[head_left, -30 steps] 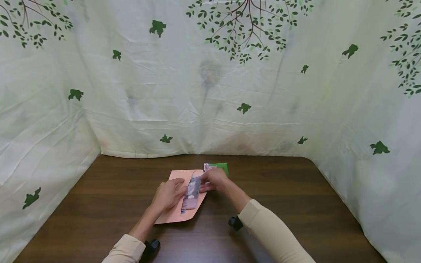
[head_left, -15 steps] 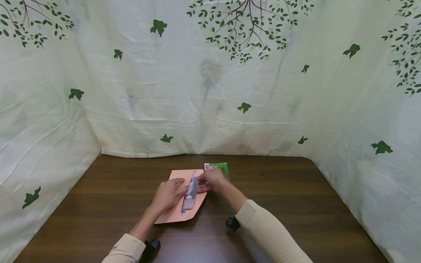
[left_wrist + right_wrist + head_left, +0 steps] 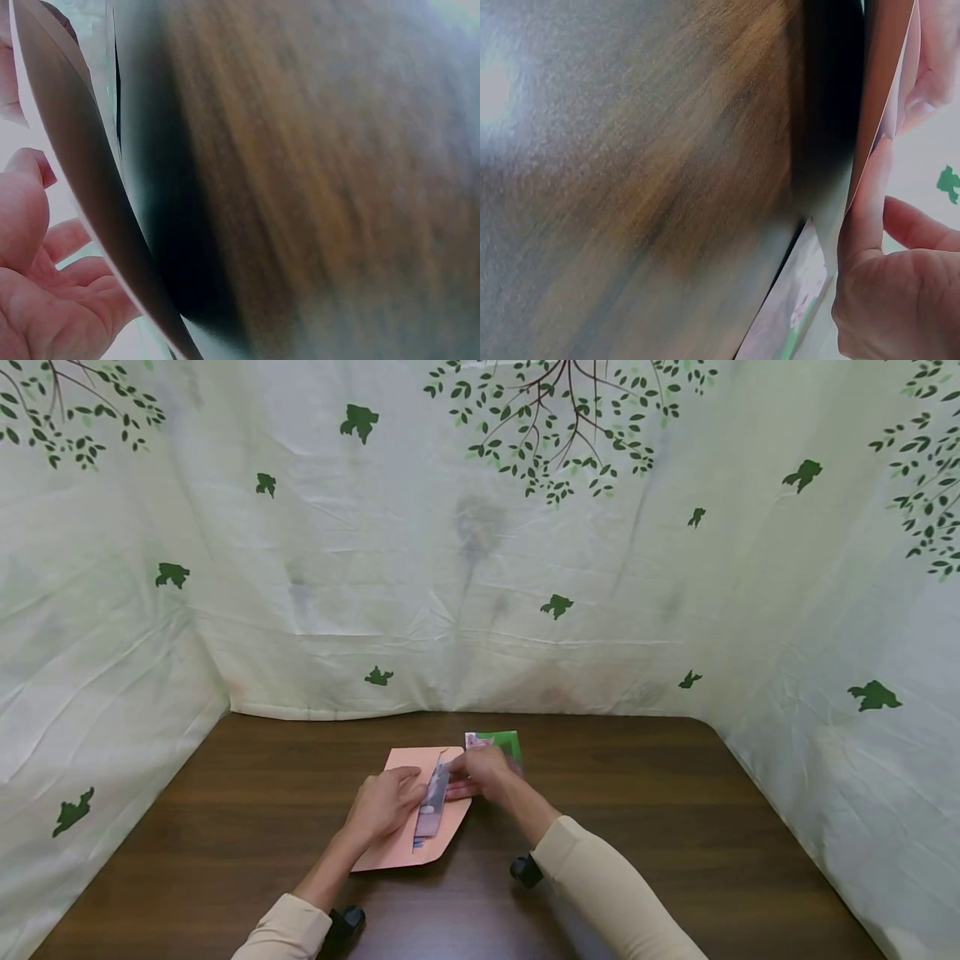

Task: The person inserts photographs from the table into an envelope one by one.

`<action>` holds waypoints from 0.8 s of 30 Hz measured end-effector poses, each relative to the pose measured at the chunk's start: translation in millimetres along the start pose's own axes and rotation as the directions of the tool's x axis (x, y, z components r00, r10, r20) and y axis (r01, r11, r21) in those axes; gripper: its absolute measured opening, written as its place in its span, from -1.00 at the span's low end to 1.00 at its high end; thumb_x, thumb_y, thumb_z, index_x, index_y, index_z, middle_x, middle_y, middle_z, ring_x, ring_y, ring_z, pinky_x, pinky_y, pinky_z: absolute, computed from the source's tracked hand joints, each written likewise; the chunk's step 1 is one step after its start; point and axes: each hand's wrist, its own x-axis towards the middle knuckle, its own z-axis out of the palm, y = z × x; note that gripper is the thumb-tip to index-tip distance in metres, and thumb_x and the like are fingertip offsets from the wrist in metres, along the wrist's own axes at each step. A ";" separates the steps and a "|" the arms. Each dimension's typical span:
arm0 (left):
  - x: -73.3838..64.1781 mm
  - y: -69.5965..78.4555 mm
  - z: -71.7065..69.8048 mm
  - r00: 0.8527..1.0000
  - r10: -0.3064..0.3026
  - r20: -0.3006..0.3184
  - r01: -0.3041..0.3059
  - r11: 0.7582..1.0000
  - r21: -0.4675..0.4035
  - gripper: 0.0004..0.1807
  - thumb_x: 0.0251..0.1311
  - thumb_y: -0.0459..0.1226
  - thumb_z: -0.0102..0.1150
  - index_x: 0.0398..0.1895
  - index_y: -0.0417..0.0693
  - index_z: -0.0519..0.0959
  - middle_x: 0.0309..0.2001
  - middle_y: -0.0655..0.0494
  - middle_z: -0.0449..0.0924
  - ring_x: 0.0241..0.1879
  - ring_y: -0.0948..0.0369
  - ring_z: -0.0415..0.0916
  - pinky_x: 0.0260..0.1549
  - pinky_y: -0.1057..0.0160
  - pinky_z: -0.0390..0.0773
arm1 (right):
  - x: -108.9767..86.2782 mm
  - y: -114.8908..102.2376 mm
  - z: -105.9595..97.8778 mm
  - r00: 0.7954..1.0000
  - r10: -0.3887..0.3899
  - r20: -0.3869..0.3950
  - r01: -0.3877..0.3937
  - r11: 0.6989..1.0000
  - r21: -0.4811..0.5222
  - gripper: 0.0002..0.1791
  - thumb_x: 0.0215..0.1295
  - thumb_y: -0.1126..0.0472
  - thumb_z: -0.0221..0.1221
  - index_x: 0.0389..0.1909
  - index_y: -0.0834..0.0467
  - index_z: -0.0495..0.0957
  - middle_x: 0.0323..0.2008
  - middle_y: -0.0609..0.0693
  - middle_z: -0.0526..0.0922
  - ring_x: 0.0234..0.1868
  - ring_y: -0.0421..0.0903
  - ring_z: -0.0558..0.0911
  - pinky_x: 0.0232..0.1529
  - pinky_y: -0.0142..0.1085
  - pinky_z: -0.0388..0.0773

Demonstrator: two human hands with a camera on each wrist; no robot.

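Note:
A pink envelope [image 3: 405, 853] lies at an angle on the table in the head view, its opening facing right. A purple-grey banknote [image 3: 432, 810] sits partly inside that opening, a narrow strip still showing. My left hand [image 3: 382, 806] holds the envelope beside the opening, fingertips at its edge. My right hand [image 3: 483, 772] pinches the banknote's outer edge over the flap. In the right wrist view, fingers [image 3: 866, 199] of this hand reach against the envelope's edge; their exact contact is partly hidden. The left wrist view has the curled left fingers [image 3: 67, 240] behind the raised envelope edge [image 3: 90, 157].
Behind the right hand lies a green piece [image 3: 508, 742] with a pinkish printed note [image 3: 474, 740], partly covered by the hand. The brown wooden table [image 3: 637, 793] ends at a pale curtain [image 3: 337, 568] with leaf prints on three sides.
My right hand has moved slightly left, and less of the banknote's width shows outside the envelope. The left hand and envelope have stayed in place.

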 end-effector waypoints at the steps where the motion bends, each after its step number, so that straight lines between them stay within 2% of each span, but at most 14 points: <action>1: 0.1 0.1 0.1 1.000 0.000 -0.001 0.000 1.000 -0.001 -0.54 0.30 -0.14 0.20 0.20 -0.17 0.63 0.16 -0.20 0.65 0.09 -0.17 0.61 0.06 -0.13 0.53 | 1.0 0.4 0.2 1.000 0.002 0.002 -0.002 1.000 0.006 -0.81 0.32 0.43 0.17 -0.12 0.45 0.63 -0.34 0.20 0.71 -0.46 0.08 0.79 -0.33 -0.13 0.72; 11: 0.4 -0.1 1.2 1.000 0.010 -0.012 -0.010 1.000 -0.003 -0.54 0.30 -0.14 0.19 0.19 -0.18 0.63 0.14 -0.21 0.66 0.09 -0.17 0.62 0.05 -0.13 0.53 | 3.9 2.0 1.5 1.000 -0.021 0.016 0.021 1.000 0.006 -0.80 0.33 0.45 0.12 -0.14 0.47 0.64 -0.34 0.21 0.72 -0.41 0.12 0.80 -0.30 -0.12 0.72; 24: -1.4 1.0 -1.2 1.000 0.013 -0.008 -0.013 1.000 0.000 -0.52 0.26 -0.15 0.17 0.19 -0.19 0.63 0.14 -0.21 0.66 0.10 -0.20 0.60 0.06 -0.14 0.53 | 4.9 1.8 8.0 0.999 0.005 0.042 -0.006 1.000 0.020 -0.82 0.31 0.44 0.14 -0.18 0.48 0.64 -0.44 0.15 0.69 -0.55 0.01 0.75 -0.33 -0.14 0.72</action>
